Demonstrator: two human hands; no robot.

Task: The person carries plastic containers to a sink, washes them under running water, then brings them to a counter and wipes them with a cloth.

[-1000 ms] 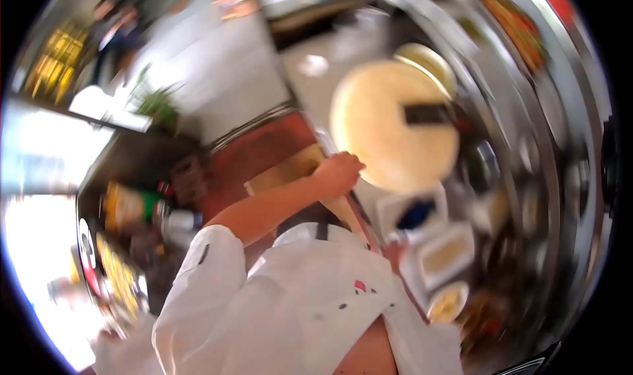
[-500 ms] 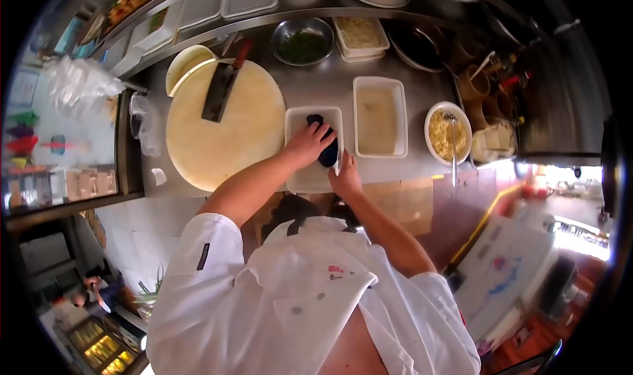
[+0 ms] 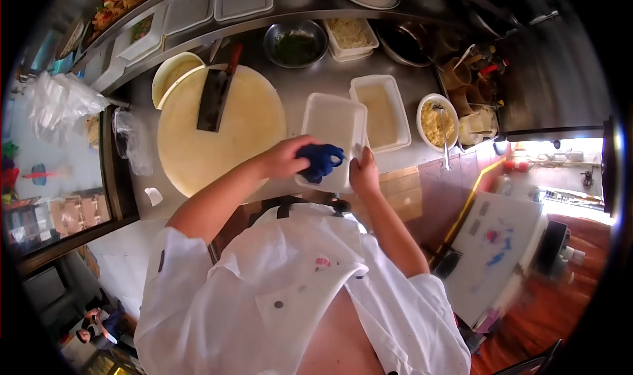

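Note:
A crumpled dark blue cloth (image 3: 321, 162) is bunched in my left hand (image 3: 289, 157), over the near part of a white plastic tray (image 3: 335, 116). With my right hand (image 3: 364, 172) I grip the tray's right rim near its front corner, fingers closed. The tray looks slightly tilted, and its right side overlaps a second white tray (image 3: 380, 111) with a little pale liquid or residue in it. To the left lies a round chopping board (image 3: 254, 121) with a cleaver (image 3: 214, 98) resting on it.
Behind are a metal bowl of greens (image 3: 295, 43) and a container of pale shreds (image 3: 350, 35). A white bowl of yellow food with a spoon (image 3: 437, 126) stands right. A yellowish tub (image 3: 173, 72) is behind the board; plastic bags (image 3: 62, 108) hang left. A person (image 3: 99, 325) is at lower left.
The cloth has moved from inside the tray towards its near left side, held in my left hand. The tray has shifted right and tilted, with my right hand still at its right rim.

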